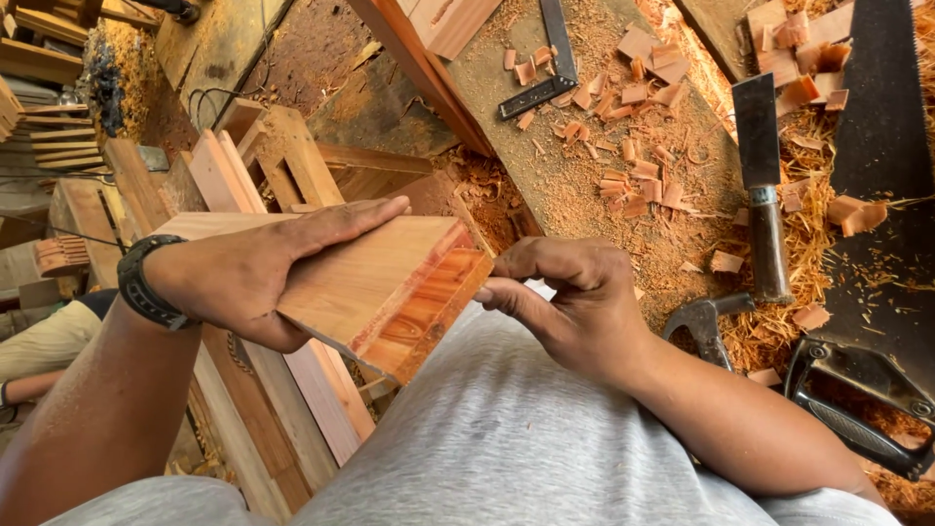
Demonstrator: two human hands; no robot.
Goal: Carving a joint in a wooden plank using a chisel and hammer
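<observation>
A thick reddish wooden block (pixel 390 282) is held up in front of my grey shirt, its cut end facing right. My left hand (pixel 258 268), with a black band on the wrist, lies flat over the block's top and grips it from the side. My right hand (pixel 570 297) is at the block's end, its thumb and curled fingers pinched at the upper right corner; whether something small is between them I cannot tell.
The workbench (pixel 575 185) is strewn with wood chips and sawdust. On it lie a try square (pixel 545 68), a broad chisel (pixel 765 195), a claw hammer head (pixel 701 321) and a handsaw (pixel 877 244). Stacked timber pieces (pixel 273 166) stand to the left.
</observation>
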